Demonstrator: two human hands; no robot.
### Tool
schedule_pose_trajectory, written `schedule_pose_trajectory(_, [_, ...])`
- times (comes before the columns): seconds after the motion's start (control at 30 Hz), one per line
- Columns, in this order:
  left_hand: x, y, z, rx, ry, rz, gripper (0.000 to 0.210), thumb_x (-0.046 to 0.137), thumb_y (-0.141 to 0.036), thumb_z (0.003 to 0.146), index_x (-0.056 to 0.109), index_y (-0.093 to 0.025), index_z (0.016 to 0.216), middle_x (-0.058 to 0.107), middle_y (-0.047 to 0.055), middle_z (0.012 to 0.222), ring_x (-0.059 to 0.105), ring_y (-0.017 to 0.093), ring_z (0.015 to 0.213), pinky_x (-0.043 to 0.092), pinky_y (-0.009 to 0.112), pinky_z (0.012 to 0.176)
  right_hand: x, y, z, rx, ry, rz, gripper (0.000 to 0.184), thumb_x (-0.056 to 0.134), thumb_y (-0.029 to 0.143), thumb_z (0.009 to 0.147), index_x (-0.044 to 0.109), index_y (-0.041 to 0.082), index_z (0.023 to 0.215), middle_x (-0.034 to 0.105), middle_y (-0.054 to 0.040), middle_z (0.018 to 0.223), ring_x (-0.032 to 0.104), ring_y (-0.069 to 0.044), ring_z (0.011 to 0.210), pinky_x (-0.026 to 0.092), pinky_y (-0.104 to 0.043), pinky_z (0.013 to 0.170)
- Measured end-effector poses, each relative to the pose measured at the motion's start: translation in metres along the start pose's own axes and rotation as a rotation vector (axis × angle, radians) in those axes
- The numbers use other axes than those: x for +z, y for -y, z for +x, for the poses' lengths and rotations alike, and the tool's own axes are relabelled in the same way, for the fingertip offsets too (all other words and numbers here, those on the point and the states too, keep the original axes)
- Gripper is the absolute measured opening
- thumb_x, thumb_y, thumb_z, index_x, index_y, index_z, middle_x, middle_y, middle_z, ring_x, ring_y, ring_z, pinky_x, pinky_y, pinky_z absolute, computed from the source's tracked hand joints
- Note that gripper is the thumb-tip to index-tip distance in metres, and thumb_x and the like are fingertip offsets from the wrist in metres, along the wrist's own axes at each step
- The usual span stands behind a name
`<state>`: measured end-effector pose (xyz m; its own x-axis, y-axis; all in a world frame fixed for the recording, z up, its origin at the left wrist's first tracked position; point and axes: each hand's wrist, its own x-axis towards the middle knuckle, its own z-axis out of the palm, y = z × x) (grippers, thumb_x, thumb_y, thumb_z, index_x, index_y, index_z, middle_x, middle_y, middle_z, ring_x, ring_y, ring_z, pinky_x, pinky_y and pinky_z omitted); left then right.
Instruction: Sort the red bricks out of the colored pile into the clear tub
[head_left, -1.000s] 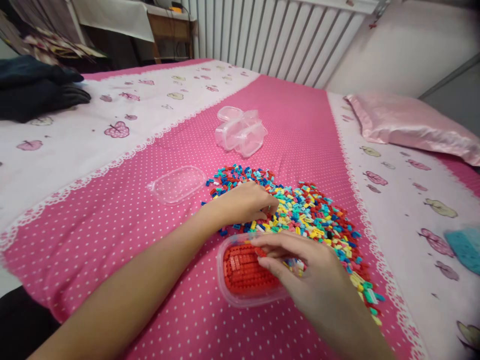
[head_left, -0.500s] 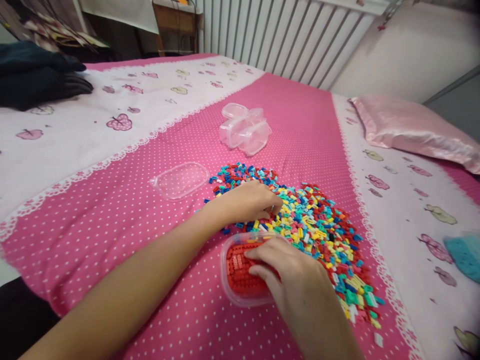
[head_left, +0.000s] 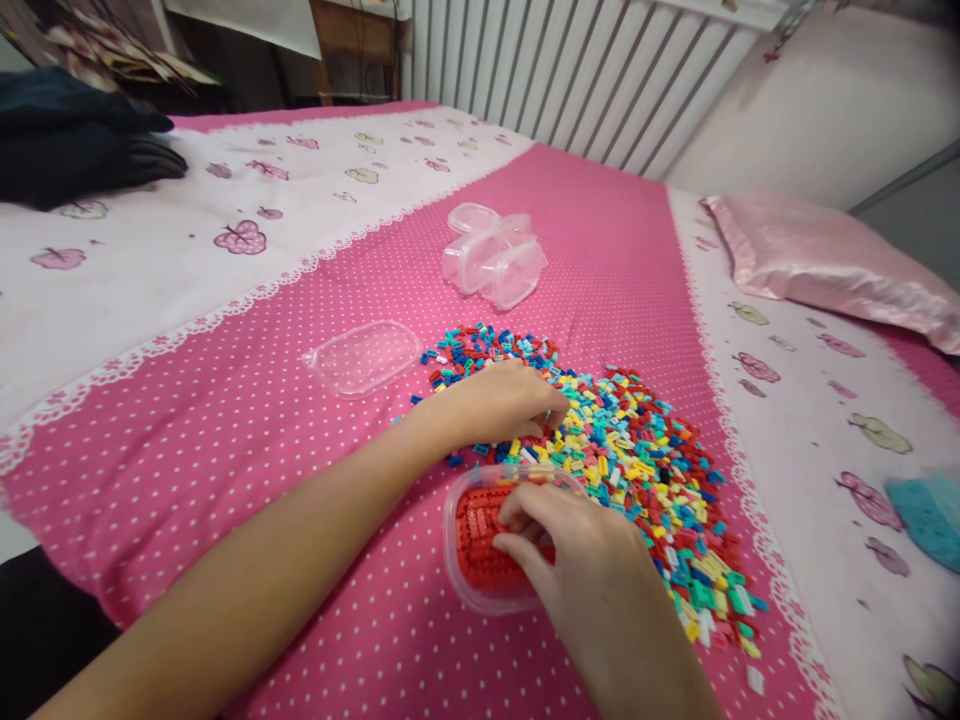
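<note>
My left hand [head_left: 517, 402] rests palm down on a spread pile of small coloured plastic building bricks [head_left: 622, 440]. Its fingers are curled down among them and their tips are partly hidden. In front of me a clear plastic container [head_left: 451, 560] holds red bricks [head_left: 480, 555] laid in neat rows, with a lighter pinkish patch among them. Over the container's right side is my right hand [head_left: 589, 550], its fingers bent in towards the thumb just above the red bricks. Whatever those fingertips pinch, if anything, is too small to see.
A clear lid [head_left: 365, 360] lies left of the pile. Beyond it sit several stacked clear containers [head_left: 495, 258]. A pink pillow [head_left: 832, 265] is at the right, a turquoise item [head_left: 928, 515] at the right edge, and dark cloth [head_left: 75, 140] at the far left of the bed.
The fingers of my right hand have drawn in and lifted slightly from the red bricks. My left hand stays in almost the same place on the pile.
</note>
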<state>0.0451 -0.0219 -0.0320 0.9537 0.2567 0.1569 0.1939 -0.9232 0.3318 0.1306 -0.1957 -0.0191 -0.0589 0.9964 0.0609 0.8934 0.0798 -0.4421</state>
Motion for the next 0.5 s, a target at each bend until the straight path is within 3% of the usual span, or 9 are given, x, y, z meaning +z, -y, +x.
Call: schedule_pose_trajectory(0.5, [-0.0016, -0.0015, -0.0014, -0.016, 0.008, 0.023, 0.01, 0.071, -0.014, 0.082, 0.074, -0.021, 0.09, 0.076, 0.002, 0.084, 0.066, 0.019, 0.081, 0.042, 0.028, 0.072, 0.0041, 0.008, 0.0048, 0.03, 0.009, -0.074, 0.026, 0.079, 0.005, 0.068, 0.059, 0.022, 0.071, 0.068, 0.0033, 0.071, 0.063, -0.02, 0.063, 0.037, -0.029, 0.057])
